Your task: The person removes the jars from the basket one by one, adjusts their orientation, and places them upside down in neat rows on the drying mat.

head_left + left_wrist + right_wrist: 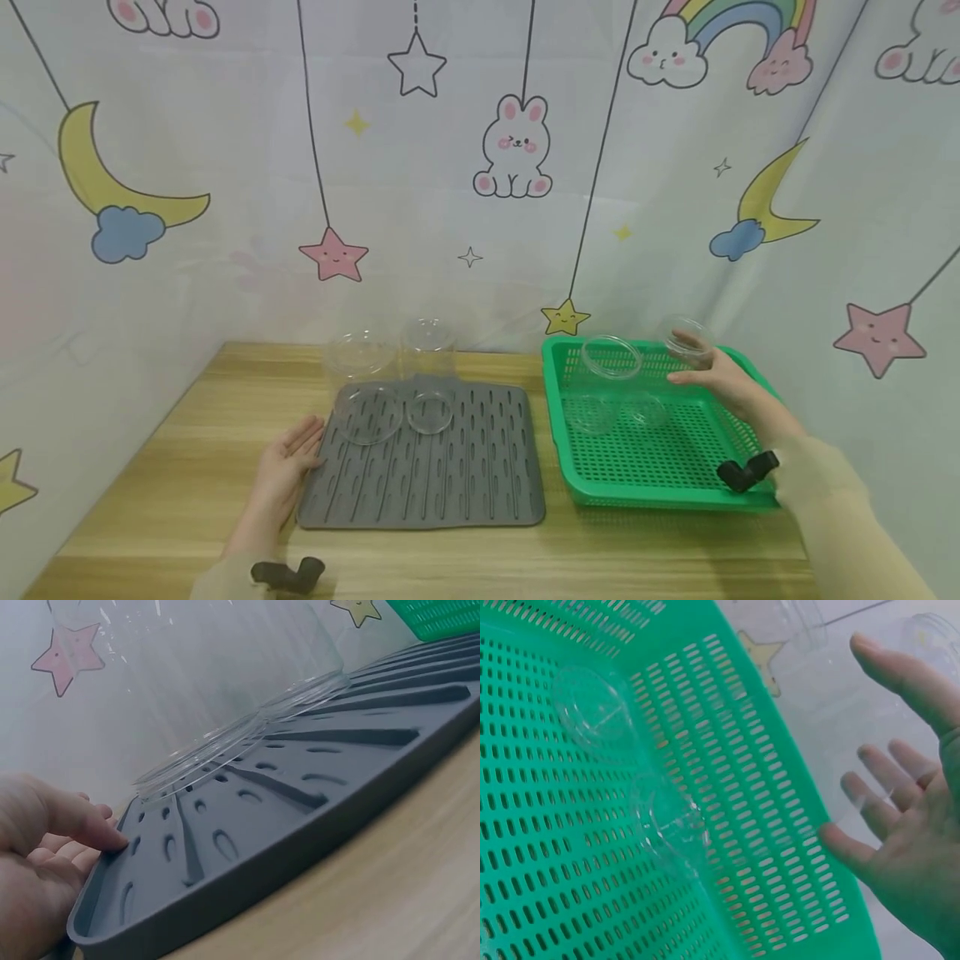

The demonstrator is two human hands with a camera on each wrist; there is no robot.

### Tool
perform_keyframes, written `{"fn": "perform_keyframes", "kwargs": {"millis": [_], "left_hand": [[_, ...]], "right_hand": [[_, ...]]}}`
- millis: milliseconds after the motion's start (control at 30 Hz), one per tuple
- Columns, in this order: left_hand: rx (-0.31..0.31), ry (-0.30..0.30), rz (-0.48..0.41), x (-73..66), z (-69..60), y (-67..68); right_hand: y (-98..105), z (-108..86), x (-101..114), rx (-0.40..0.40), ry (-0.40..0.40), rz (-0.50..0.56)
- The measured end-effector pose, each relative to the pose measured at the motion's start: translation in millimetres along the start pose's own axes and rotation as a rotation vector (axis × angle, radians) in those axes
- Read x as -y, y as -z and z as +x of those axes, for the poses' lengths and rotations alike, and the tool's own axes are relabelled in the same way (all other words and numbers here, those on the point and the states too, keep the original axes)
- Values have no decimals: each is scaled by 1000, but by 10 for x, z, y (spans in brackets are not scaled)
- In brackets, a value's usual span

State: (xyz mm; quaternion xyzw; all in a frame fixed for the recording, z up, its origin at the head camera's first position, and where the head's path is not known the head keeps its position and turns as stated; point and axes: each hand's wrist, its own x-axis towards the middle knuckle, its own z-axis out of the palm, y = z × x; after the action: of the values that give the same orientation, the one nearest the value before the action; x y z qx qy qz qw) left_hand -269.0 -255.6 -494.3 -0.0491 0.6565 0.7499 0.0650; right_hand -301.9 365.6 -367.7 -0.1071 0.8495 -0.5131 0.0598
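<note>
The right hand (pixel 723 382) reaches around the rim of a small clear jar (pixel 681 322) in the green basket (pixel 645 498), fingers loosely extended, thumb well apart; contact is unclear. The jar's mouth points up, its long axis near upright, top skewed rightward in the head view. The left hand (pixel 285 458), fingers relaxed, thumbs the grey mat's (pixel 450 504) edge.

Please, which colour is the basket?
The basket is green; the head view shows it best.

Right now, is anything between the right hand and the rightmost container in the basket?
Nothing visible: the right hand is at the upper end of that clear container, with the other container to its left.
</note>
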Motion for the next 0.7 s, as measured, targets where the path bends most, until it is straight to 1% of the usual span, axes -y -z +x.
{"fn": "perform_keyframes", "kwargs": {"millis": [233, 433, 600, 700], "left_hand": [[-10, 8, 8, -22, -5, -28], [-28, 14, 10, -42, -5, -51], [-50, 26, -5, -65, -7, -69], [-81, 37, -3, -98, -24, -95]], "right_hand": [[-5, -18, 27, -64, -6, 37], [-25, -54, 92, -136, 0, 41], [-59, -88, 193, -209, -6, 54], [-76, -103, 260, -259, 12, 54]]}}
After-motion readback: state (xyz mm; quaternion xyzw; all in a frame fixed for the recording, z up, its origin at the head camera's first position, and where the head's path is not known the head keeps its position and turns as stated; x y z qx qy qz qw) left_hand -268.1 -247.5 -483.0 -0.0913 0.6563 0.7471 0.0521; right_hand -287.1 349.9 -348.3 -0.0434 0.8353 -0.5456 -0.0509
